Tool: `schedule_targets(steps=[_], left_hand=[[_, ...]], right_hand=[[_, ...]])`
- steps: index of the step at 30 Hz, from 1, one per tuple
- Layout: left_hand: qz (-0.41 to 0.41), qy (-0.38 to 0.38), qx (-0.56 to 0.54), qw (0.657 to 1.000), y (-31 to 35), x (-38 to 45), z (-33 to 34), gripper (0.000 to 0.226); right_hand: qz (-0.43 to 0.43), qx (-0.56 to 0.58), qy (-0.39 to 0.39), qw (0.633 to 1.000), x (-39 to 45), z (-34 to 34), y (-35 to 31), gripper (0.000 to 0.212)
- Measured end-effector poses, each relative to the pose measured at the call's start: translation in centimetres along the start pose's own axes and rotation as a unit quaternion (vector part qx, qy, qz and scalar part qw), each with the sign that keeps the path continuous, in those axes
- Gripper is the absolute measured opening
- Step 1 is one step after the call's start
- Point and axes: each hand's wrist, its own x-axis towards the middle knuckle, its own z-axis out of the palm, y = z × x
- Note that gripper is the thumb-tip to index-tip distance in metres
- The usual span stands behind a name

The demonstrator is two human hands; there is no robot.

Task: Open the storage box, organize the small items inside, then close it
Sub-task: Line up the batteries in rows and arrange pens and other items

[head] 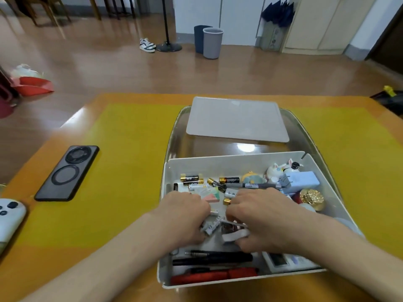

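Here, in the head view, the white storage box (235, 164) sits open on a clear tray (174, 136) atop the yellow tabletop (130, 149), and its flat grey lid (236, 118) lies on the far part of that tray, just beyond the box. Both hands are down inside the box. The left hand (185, 211) has its fingers curled round a small white battery-like piece (210, 227); the grip looks like a pinch, though blur hides the fingertips. The right hand (261, 216) curls over a small white and metal item (235, 233) near the middle of the box, its fingers bent round it; what exactly it pinches I cannot tell. Loose batteries (192, 179) lie along the far wall, with a grey pen (250, 185) beside them, a white charger plug (298, 182) and small figurines (281, 170) in the far right corner, and a gold round cap (311, 198) at the right wall. Black pens (213, 258) and a red pen (213, 275) lie along the near wall. A black phone (67, 173) lies face down on the tabletop to the left, well apart from the box, and a white controller (8, 219) shows at the left edge.
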Motion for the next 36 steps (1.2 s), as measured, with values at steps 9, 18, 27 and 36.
schedule_targets(steps=[9,18,27,36], left_hand=[[-0.044,0.048,-0.023,0.998,0.0,-0.3,0.0,0.015],[-0.08,0.075,-0.038,0.993,0.0,0.0,-0.7,0.016],[-0.041,0.091,-0.098,0.99,2.3,1.2,-1.6,0.036],[-0.047,0.042,-0.07,0.996,2.7,1.9,-1.9,0.031]], right_hand=[[0.083,-0.009,0.122,0.989,1.1,-1.0,1.8,0.031],[0.111,-0.03,0.116,0.987,1.4,-0.9,4.6,0.024],[0.118,-0.065,0.12,0.984,1.4,-1.0,4.9,0.013],[0.191,-0.108,0.094,0.971,4.6,-1.6,4.0,0.015]])
